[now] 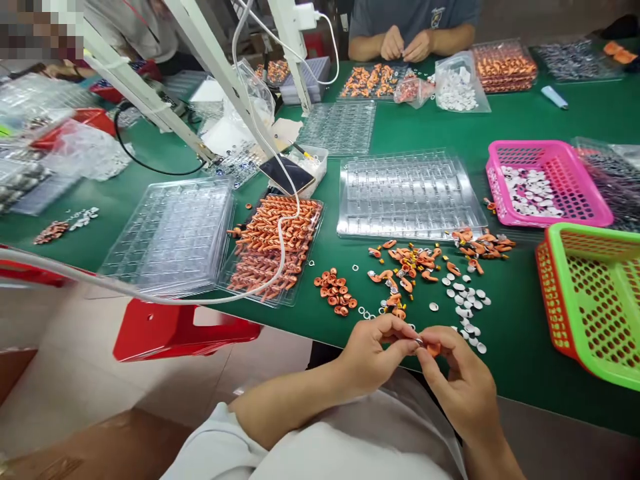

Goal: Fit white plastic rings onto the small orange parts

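Here left hand (370, 353) and right hand (463, 380) both pinch one small orange plastic piece (433, 349), fingertips closed, just beside the green table's (510, 333) near edge.

Small orange part (433, 349), pinched between fingertips of left hand (373, 353) and right hand (463, 380), at the near edge of the green table, just above the lap. Mostly hidden by fingers; only a rounded orange bit showing, with a tiny silvery piece (419, 341) touching its left end. Exact shape too small to tell. Held off the table surface, close to the loose white discs (467, 303).
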Action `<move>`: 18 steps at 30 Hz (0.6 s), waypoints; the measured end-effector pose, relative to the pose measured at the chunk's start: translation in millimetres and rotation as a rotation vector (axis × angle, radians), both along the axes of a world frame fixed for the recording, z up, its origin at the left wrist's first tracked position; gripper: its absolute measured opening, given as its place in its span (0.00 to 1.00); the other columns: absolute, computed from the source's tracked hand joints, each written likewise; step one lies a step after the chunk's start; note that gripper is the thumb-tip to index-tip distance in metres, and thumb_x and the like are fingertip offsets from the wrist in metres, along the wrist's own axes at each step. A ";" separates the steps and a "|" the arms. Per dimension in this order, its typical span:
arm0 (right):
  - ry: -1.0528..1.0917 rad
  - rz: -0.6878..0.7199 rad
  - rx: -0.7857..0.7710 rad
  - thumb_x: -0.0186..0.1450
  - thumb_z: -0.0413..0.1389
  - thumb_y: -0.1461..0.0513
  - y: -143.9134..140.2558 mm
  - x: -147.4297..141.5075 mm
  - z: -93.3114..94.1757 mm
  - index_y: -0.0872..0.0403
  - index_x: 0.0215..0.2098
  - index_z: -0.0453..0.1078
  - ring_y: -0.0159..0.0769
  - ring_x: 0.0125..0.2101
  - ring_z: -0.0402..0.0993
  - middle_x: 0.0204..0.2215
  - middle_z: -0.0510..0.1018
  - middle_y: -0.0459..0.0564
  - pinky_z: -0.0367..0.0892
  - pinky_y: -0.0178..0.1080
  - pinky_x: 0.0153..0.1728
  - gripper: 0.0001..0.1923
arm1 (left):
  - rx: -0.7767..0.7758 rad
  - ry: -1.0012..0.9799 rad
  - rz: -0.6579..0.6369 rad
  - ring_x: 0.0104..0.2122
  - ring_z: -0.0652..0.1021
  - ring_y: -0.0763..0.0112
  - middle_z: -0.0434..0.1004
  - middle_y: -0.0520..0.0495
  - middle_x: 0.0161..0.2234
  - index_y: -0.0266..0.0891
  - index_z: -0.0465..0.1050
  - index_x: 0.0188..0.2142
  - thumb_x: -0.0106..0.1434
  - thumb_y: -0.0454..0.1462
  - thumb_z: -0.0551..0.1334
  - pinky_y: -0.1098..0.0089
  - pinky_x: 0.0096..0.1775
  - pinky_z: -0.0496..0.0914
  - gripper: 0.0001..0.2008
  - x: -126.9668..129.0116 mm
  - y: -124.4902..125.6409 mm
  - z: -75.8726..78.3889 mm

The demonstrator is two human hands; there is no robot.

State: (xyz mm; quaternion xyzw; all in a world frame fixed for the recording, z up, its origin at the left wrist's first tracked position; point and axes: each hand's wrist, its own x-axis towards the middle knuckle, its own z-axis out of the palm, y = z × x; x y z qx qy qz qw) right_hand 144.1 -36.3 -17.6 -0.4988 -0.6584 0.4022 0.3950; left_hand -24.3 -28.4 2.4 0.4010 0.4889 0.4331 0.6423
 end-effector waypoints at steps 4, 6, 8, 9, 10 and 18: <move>-0.011 0.004 0.105 0.66 0.56 0.67 3.0 -4.4 -0.2 0.50 0.42 0.68 0.34 0.33 0.72 0.38 0.73 0.49 0.70 0.35 0.31 0.07 | -0.001 0.031 0.011 0.34 0.81 0.68 0.80 0.45 0.32 0.34 0.76 0.35 0.60 0.34 0.66 0.70 0.40 0.75 0.04 -0.9 -0.3 0.6; -0.028 0.012 0.144 0.66 0.56 0.67 5.2 -5.6 0.4 0.51 0.41 0.68 0.33 0.31 0.71 0.38 0.73 0.50 0.69 0.34 0.28 0.07 | -0.026 0.018 0.015 0.34 0.80 0.69 0.80 0.46 0.32 0.34 0.76 0.35 0.60 0.34 0.66 0.70 0.40 0.75 0.04 -1.6 -0.3 0.4; -0.052 0.022 0.183 0.66 0.55 0.68 7.5 -6.7 1.0 0.51 0.39 0.67 0.32 0.30 0.70 0.37 0.72 0.49 0.67 0.34 0.26 0.06 | -0.038 0.014 0.012 0.34 0.80 0.69 0.80 0.46 0.32 0.34 0.76 0.35 0.60 0.34 0.66 0.70 0.39 0.75 0.05 -2.3 -0.5 0.6; -0.066 0.029 0.199 0.66 0.55 0.69 8.7 -7.4 1.2 0.52 0.39 0.67 0.32 0.30 0.70 0.37 0.72 0.49 0.66 0.34 0.26 0.06 | -0.037 0.018 0.007 0.34 0.80 0.69 0.80 0.46 0.32 0.34 0.76 0.35 0.60 0.34 0.66 0.70 0.39 0.75 0.05 -2.6 -0.7 0.9; -0.078 0.035 0.211 0.66 0.55 0.69 9.7 -8.2 1.5 0.52 0.38 0.67 0.33 0.31 0.70 0.36 0.72 0.49 0.66 0.34 0.26 0.06 | -0.031 0.031 0.001 0.34 0.80 0.68 0.80 0.46 0.32 0.34 0.76 0.35 0.60 0.35 0.65 0.70 0.40 0.75 0.05 -2.9 -1.0 1.5; -0.057 0.088 0.063 0.66 0.53 0.67 14.3 -0.8 7.5 0.51 0.33 0.66 0.33 0.29 0.68 0.33 0.70 0.48 0.63 0.33 0.23 0.05 | 0.260 0.432 -0.092 0.39 0.81 0.66 0.82 0.44 0.40 0.37 0.77 0.43 0.64 0.34 0.63 0.67 0.43 0.74 0.08 -29.9 4.9 2.8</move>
